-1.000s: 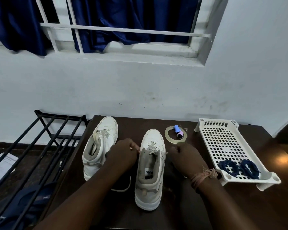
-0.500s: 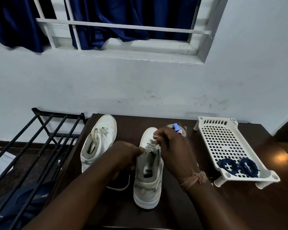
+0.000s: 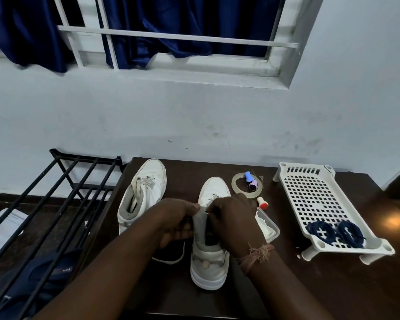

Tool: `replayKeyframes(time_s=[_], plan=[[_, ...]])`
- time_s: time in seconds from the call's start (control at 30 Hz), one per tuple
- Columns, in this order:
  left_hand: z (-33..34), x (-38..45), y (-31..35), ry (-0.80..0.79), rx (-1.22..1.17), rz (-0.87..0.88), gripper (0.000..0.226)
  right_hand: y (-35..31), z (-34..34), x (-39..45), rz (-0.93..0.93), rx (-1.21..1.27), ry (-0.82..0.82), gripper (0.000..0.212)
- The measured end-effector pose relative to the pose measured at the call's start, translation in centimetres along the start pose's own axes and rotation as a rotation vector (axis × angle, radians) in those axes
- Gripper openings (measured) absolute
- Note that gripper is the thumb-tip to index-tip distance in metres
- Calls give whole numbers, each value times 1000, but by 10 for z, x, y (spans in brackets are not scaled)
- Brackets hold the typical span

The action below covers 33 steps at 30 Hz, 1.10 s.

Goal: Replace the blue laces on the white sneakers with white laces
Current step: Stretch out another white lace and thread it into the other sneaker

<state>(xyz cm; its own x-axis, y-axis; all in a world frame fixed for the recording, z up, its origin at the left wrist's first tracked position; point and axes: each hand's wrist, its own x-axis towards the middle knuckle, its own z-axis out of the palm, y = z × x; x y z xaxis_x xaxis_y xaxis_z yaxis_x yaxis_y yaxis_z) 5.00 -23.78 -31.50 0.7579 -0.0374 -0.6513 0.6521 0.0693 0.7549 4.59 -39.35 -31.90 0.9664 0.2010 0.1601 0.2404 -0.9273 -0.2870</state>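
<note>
Two white sneakers stand on a dark wooden table (image 3: 333, 285). The left sneaker (image 3: 146, 190) carries white laces and nobody touches it. My left hand (image 3: 174, 221) grips the collar and tongue of the right sneaker (image 3: 211, 257) from its left side. My right hand (image 3: 234, 219) pinches a white lace over the sneaker's upper eyelets. A loose white lace end (image 3: 173, 259) curls on the table between the sneakers. Two coiled blue laces (image 3: 335, 233) lie in the near end of a white perforated tray (image 3: 310, 195) at the right.
Beyond the right sneaker lie a tape ring (image 3: 237, 183), a small blue and purple piece (image 3: 251, 181) and a small red-capped thing (image 3: 262, 202). A clear plastic container (image 3: 267, 225) sits beside my right hand. A black metal rack (image 3: 62, 199) stands left of the table.
My right hand has come back from the sneaker's toe end to its upper eyelets. My left hand stays on the sneaker's collar. The view has tilted a little.
</note>
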Motion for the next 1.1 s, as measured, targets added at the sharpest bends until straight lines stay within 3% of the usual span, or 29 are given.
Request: replayKeyframes(time_s=[0.13, 0.23, 0.37, 0.53, 0.63, 0.7, 0.77, 0.8, 0.87, 0.97, 1.03, 1.1], plan=[[-2, -2, 4, -35, 1, 18, 26, -2, 2, -1, -1, -4, 45, 23], [-3, 0, 2, -56, 30, 18, 23, -1, 1, 0, 25, 179, 66, 13], [-2, 4, -7, -67, 135, 41, 19, -1, -3, 0, 16, 154, 17, 14], [7, 14, -4, 106, 339, 208, 20, 1, -6, -5, 254, 159, -35, 34], [6, 7, 16, 201, -64, 305, 27, 9, -6, -7, 413, 347, -138, 45], [-5, -3, 28, 128, -382, 313, 29, 12, -7, -7, 460, 400, -215, 42], [-16, -8, 33, 80, -480, 258, 29, 12, -5, -6, 471, 437, -225, 40], [-20, -5, 31, 116, -392, 238, 26, 11, -3, -5, 474, 455, -221, 40], [-20, -3, 26, 191, 33, 221, 17, 10, -1, -2, 496, 460, -219, 39], [-16, -10, 18, 94, 669, 141, 32, 10, -1, -1, 514, 464, -206, 37], [-17, -8, 16, 8, 693, 98, 37, 11, -1, -2, 509, 462, -180, 38], [-18, -3, 18, -30, 444, 162, 38, 11, -1, -2, 502, 458, -164, 41]])
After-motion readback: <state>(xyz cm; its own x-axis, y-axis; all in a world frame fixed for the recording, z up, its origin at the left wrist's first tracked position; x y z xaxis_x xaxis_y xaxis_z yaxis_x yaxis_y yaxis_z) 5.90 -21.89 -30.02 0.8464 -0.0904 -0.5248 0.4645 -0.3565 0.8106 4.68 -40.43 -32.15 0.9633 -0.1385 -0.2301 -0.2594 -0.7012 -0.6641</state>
